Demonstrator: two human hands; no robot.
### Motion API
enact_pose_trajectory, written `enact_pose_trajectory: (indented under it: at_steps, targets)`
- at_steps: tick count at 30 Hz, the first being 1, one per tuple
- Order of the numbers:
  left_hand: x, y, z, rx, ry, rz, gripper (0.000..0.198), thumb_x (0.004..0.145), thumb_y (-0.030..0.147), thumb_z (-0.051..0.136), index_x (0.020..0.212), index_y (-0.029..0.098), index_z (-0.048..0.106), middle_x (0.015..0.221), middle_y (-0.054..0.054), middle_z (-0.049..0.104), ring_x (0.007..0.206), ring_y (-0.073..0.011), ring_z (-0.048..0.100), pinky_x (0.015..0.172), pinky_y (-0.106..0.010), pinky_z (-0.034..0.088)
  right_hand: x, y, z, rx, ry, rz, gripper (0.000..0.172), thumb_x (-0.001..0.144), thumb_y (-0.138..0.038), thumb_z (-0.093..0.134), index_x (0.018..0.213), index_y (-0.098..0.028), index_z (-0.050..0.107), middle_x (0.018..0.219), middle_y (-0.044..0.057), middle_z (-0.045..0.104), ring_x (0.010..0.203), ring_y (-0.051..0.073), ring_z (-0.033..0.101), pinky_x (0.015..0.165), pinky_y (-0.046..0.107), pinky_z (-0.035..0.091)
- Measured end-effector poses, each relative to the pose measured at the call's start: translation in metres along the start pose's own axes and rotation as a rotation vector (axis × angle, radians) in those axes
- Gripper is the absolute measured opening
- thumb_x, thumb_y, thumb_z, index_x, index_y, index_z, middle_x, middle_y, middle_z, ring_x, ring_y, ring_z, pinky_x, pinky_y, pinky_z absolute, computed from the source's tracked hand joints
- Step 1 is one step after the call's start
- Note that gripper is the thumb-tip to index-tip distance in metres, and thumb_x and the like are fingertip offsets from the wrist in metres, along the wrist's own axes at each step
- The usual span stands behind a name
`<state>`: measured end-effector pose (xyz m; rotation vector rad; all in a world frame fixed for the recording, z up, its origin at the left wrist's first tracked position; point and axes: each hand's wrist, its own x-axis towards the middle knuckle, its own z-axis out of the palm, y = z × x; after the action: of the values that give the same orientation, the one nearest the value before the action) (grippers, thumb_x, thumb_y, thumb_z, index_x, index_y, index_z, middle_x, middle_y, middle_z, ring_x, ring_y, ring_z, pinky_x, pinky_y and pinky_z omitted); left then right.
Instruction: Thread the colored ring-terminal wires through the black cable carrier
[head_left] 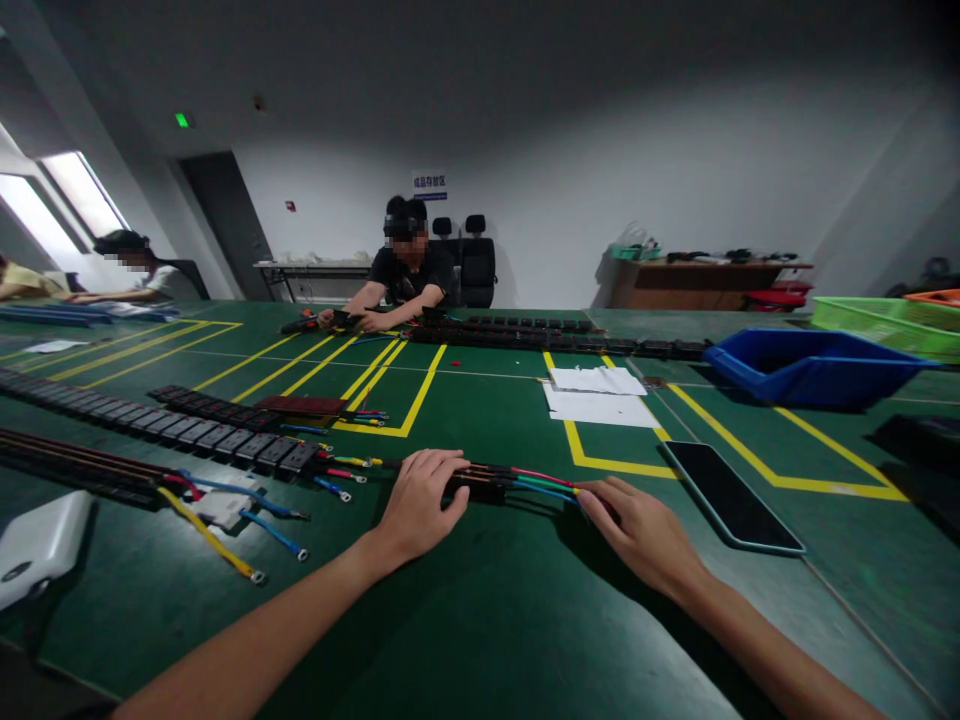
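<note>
Green worktop (480,620), close work.
The left hand (424,500) grips a black plastic connector block (480,489); the right hand (637,530) (fingers flat) touches its red, green and blue wires (544,482).

Left hand (420,502) and right hand (639,532) bare; forearms bare up to frame edge, slender.

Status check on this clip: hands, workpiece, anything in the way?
Left hand flat on black harness block. Right hand touching its coloured wires. Phone beside right hand, not touching.
</note>
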<state>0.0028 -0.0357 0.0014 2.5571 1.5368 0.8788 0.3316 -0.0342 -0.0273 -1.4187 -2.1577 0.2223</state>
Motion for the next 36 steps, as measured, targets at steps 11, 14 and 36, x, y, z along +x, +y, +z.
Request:
enact_pose_trajectory:
  at_steps: [11,14,36]
  targets:
    - [-0.0014,0.0002,-0.0012,0.002,-0.010,0.004,0.031,0.096,0.027,0.058,0.125,0.022,0.063,0.130,-0.008,0.069,0.124,-0.0252,0.060,0.113,-0.051,0.042,-0.0043,0.0008,-0.0019,0.061,0.289,-0.107,0.035,0.105,-0.045,0.047,0.111,-0.020,0.071,0.092,0.006,0.070,0.066,0.016,0.064,0.061,0.029,0.048]
    - [-0.0011,0.0002,-0.0015,0.005,-0.012,0.005,0.031,0.095,0.027,0.058,0.125,0.022,0.063,0.130,-0.007,0.069,0.124,-0.0250,0.060,0.113,-0.051,0.042,-0.0041,0.0001,-0.0005,0.050,0.255,-0.194,0.034,0.106,-0.041,0.047,0.105,-0.020,0.074,0.085,0.005,0.066,0.065,0.015,0.063,0.062,0.028,0.047]
    - [0.0026,-0.0042,-0.0002,0.027,-0.018,0.035,0.032,0.096,0.029,0.057,0.126,0.021,0.063,0.131,-0.009,0.069,0.124,-0.0269,0.061,0.111,-0.054,0.043,0.0009,-0.0055,-0.0038,-0.037,0.051,0.027,0.042,0.107,-0.049,0.038,0.108,-0.026,0.073,0.097,0.005,0.071,0.081,0.019,0.067,0.070,0.030,0.046]
